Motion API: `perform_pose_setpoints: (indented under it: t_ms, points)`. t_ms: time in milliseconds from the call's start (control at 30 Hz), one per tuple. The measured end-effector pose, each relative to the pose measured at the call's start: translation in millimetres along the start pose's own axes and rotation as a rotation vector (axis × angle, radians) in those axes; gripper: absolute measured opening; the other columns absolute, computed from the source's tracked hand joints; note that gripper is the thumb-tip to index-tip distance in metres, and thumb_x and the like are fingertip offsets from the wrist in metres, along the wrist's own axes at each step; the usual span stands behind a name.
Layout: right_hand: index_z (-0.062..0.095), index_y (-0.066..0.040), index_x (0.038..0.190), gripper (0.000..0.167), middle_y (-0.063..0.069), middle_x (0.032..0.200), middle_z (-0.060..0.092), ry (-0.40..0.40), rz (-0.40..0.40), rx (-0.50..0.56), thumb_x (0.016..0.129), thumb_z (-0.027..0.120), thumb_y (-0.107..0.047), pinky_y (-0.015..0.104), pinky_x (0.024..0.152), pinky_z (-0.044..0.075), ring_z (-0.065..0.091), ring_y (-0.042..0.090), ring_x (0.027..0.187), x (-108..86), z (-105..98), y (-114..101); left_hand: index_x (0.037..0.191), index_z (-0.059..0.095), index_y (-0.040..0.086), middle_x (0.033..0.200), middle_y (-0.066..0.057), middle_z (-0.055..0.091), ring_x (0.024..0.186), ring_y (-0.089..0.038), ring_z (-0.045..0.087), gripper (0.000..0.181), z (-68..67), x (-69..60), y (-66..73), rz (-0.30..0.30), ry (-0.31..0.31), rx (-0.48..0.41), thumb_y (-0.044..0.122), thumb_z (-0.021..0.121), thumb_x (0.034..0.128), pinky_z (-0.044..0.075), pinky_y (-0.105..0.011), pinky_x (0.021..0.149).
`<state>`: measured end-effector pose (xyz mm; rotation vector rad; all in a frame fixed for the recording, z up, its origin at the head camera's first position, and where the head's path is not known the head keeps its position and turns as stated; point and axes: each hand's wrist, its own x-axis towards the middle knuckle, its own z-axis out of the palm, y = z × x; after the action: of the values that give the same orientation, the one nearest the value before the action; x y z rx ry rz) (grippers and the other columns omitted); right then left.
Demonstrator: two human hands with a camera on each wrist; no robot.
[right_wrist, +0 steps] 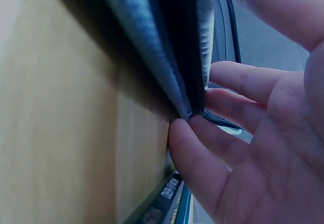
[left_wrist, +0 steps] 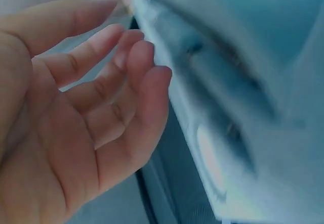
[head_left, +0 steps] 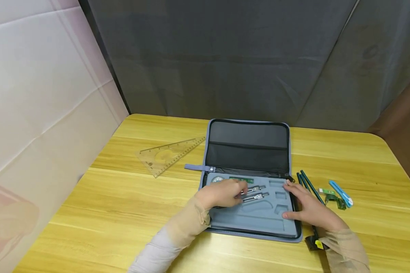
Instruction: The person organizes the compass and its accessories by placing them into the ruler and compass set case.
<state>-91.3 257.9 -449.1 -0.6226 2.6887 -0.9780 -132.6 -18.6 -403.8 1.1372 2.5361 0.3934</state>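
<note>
An unzipped drawing set case [head_left: 248, 146] lies on the table, with a grey moulded tray [head_left: 249, 222] in its near half. Two metal compasses [head_left: 255, 197] sit on the tray. My left hand [head_left: 225, 192] reaches over the tray's left part, its fingers bent beside the compasses. In the left wrist view, its fingers [left_wrist: 154, 90] curve loosely near the tray, with nothing visible in the palm. My right hand [head_left: 312, 210] spreads over the tray's right edge, thumb and forefinger on it. In the right wrist view, the other fingers [right_wrist: 197, 163] touch the case's edge.
A clear set square [head_left: 171, 155] lies left of the case. To the right are dark green pencils [head_left: 309, 185], a blue cutter knife [head_left: 341, 192], small green items [head_left: 331, 198] and a black object with a yellow label [head_left: 314, 243]. A dark curtain [head_left: 225, 57] hangs behind.
</note>
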Motion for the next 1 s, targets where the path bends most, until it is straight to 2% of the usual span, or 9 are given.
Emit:
perform_pose_setpoints:
  t_ms: [200,367,500,633,800,1000]
  points:
    - [0.034,0.006,0.135,0.083,0.029,0.142,0.021,-0.003,0.000,-0.006,0.075,0.072,-0.036,0.064,0.090,0.030,0.020,0.051,0.125,0.8,0,0,0.107,0.054,0.006,0.100,-0.005,0.058,0.081,-0.013,0.053,0.020,-10.6,-16.3,-19.6,-0.044,0.118,-0.114,0.013,0.057,0.0889,0.045,-0.024,0.069]
    - [0.034,0.006,0.135,0.083,0.028,0.143,0.020,-0.006,0.006,-0.009,0.074,0.072,-0.036,0.064,0.091,0.029,0.019,0.050,0.126,1.4,-1,0,0.106,0.056,0.002,0.099,-0.008,0.058,0.085,-0.017,0.055,0.020,-8.3,-26.0,-33.5,-0.011,0.226,-0.175,0.011,0.058,0.0879,0.046,-0.027,0.073]
    - [0.034,0.006,0.135,0.082,0.028,0.142,0.021,-0.004,-0.002,-0.012,0.074,0.073,-0.033,0.063,0.090,0.031,0.021,0.051,0.125,-0.1,-1,0,0.105,0.056,0.002,0.101,-0.008,0.056,0.089,-0.019,0.055,0.019,-4.8,-30.2,-42.9,0.009,0.269,-0.173,0.010,0.058,0.0874,0.046,-0.029,0.077]
    - [0.034,0.007,0.135,0.083,0.028,0.142,0.020,-0.002,0.000,-0.007,0.075,0.073,-0.033,0.063,0.090,0.031,0.020,0.051,0.125,-1.1,-1,0,0.107,0.056,0.003,0.105,-0.008,0.053,0.096,-0.021,0.052,0.022,-3.8,-37.3,-53.0,-0.003,0.321,-0.145,0.010,0.059,0.0869,0.046,-0.032,0.082]
    - [0.034,0.007,0.135,0.083,0.029,0.142,0.020,0.003,0.004,-0.007,0.075,0.072,-0.035,0.063,0.090,0.031,0.020,0.051,0.125,-1.6,-1,1,0.112,0.055,0.003,0.110,-0.009,0.051,0.103,-0.023,0.049,0.027,-0.2,-43.0,-66.5,-0.057,0.374,-0.134,0.012,0.061,0.0861,0.044,-0.035,0.087]
    - [0.033,0.007,0.135,0.084,0.029,0.142,0.019,-0.013,0.007,0.007,0.075,0.071,-0.037,0.063,0.090,0.030,0.019,0.051,0.125,-1.6,-1,-1,0.118,0.052,0.001,0.117,-0.012,0.050,0.112,-0.026,0.045,0.035,6.2,-43.4,-80.3,-0.124,0.379,-0.185,0.013,0.061,0.0860,0.039,-0.039,0.095]
